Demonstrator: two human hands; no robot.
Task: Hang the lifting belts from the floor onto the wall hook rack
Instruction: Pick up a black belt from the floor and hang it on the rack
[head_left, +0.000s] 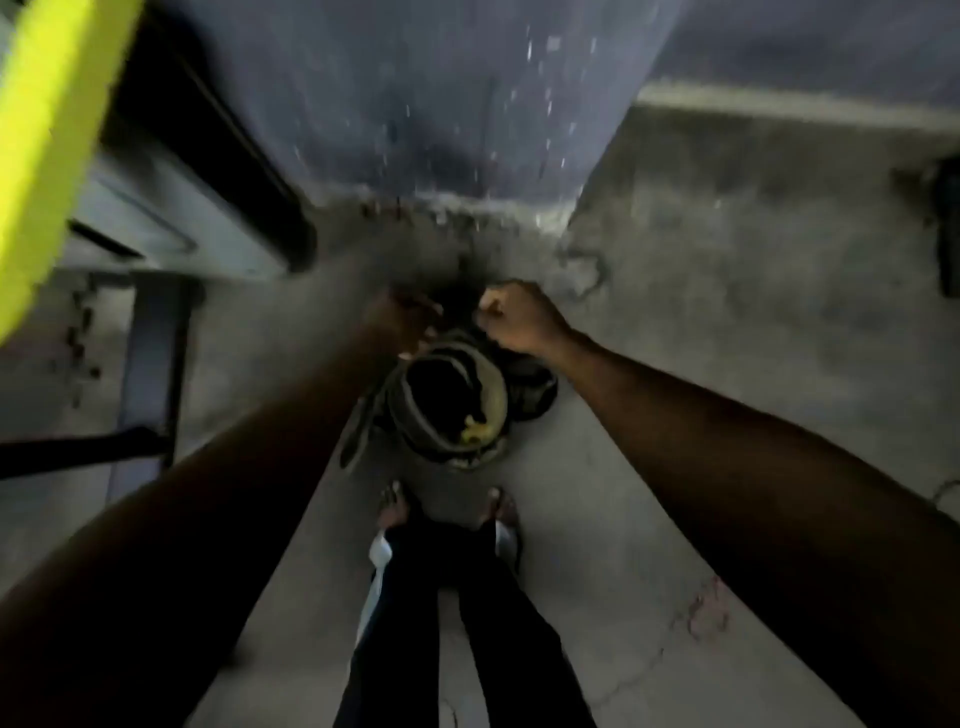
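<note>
**A:** Where is the lifting belt (447, 410)?

**B:** Just below both sets of fingers, between them and the person's feet (390, 503). It is rolled into a ring, with the opening facing straight up at the camera. A loose strap tail (358, 434) slants away below the left fingers.

**A:** What is it made of?

**B:** A broad, stiff, pale olive band with a dark hollow inside. There is a yellow patch on the inner wall, on the side farthest from the fingers. A second, darker belt (535, 387) lies below the right fingers, touching the ring.

**A:** And the fingers?

**B:** The right hand (519, 318) has its fingers curled tight into a fist. I cannot tell if a strap runs through it. The left hand (404, 318) is smeared by blur, so I cannot tell how its fingers lie.

**A:** What else is there?

**B:** A rough grey concrete floor (701, 364) lies under everything. A speckled blue-grey wall (415, 104) rises beyond the fingers.
</note>
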